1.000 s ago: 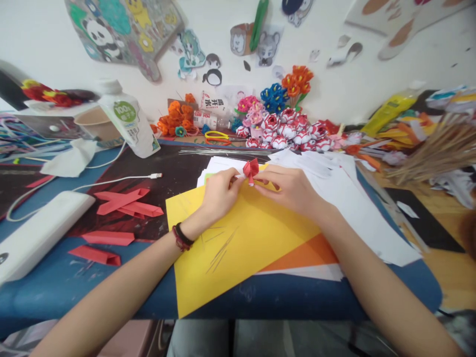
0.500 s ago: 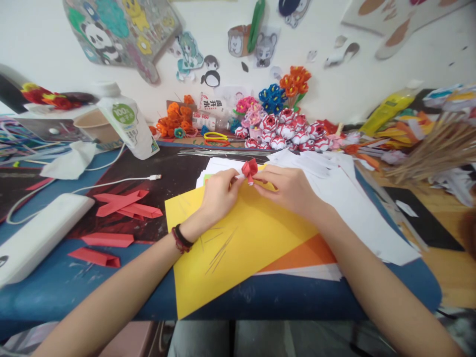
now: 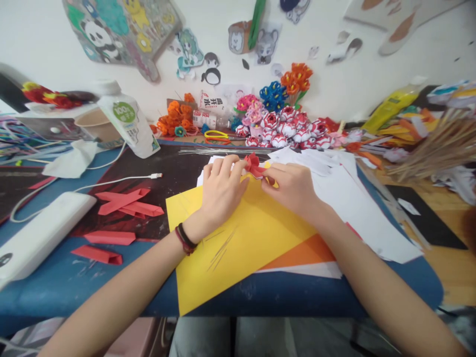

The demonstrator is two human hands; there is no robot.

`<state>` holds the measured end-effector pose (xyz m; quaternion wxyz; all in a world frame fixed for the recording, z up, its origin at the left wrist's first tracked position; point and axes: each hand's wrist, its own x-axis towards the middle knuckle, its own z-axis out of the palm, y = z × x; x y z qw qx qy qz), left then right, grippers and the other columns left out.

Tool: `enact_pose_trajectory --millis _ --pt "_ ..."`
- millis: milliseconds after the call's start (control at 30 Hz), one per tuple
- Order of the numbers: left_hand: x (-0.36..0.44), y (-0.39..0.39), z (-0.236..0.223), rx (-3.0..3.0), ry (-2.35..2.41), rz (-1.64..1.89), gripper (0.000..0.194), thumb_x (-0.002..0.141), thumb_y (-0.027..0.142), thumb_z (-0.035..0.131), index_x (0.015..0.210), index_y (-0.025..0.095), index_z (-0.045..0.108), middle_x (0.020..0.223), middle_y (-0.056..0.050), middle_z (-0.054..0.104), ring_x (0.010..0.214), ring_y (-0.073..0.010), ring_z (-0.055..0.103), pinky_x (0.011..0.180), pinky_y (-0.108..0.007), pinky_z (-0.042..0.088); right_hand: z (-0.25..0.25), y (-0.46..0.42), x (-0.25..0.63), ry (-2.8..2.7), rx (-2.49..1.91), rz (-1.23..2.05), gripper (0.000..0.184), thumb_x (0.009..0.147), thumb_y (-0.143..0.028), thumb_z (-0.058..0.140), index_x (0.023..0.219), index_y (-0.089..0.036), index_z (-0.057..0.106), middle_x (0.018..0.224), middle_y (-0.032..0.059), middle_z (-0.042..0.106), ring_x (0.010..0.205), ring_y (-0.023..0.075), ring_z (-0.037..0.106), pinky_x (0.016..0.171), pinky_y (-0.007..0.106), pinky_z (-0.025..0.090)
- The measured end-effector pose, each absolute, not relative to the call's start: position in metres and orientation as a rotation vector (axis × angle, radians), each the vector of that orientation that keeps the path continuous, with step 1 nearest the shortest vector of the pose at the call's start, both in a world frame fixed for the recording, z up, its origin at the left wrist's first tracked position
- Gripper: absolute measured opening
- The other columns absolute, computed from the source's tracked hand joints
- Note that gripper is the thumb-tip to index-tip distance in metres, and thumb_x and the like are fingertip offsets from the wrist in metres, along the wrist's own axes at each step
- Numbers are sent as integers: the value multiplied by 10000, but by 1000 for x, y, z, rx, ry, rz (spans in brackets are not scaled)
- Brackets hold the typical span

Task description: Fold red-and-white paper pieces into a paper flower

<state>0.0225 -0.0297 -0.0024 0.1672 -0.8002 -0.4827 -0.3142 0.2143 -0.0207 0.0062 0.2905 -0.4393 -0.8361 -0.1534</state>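
- Right hand: thumb and forefinger pinched nearly closed on the right edge of the small, flower-like folded red paper piece.
- Left hand: half open, fingers curled at the piece's left side; can't tell if it grips.
- Piece sits between both hands, above the far edge of the flat yellow paper sheet.
- Risks, my read: hard pinch creases or tears thin folds; uneven pull could open them; loose left-hand support lets it twist.

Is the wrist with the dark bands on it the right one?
No, the dark bands circle the wrist of the left hand, while the wrist behind the right hand is bare.
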Motion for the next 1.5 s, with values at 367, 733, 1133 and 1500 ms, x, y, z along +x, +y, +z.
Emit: enact_pose_trajectory --millis 367,733,1133,1500 --pt "22 -27 -7 -2301 -1147 -830 171 991 314 489 1069 283 638 1089 -34 675 986 -229 523 858 -413 315 3 -22 212 -2311 -1135 -418 186 838 -175 530 710 -175 665 662 16 647 577 133 512 570 296 281" --pt "18 -32 -4 -2399 -971 -656 244 1003 149 382 1061 223 607 1051 -48 673 964 -202 558 897 -399 331 1 -22 210 -2334 -1031 -482 187 811 -154 524 634 -175 582 611 17 611 526 132 448 554 301 273" --pt "16 -25 -10 -2439 -1101 -801 268 998 165 378 969 232 635 826 -17 708 859 -188 570 894 -400 310 -4 -29 202 -2198 -1148 -451 134 843 -184 544 867 -186 676 863 16 713 639 145 562 575 305 300" --pt "17 -25 -13 -2417 -943 -763 307 986 161 406 729 211 566 655 1 618 844 -174 558 883 -388 318 3 -26 210 -2466 -836 -561 208 832 -127 498 653 -164 597 644 14 604 568 129 480 551 307 284"
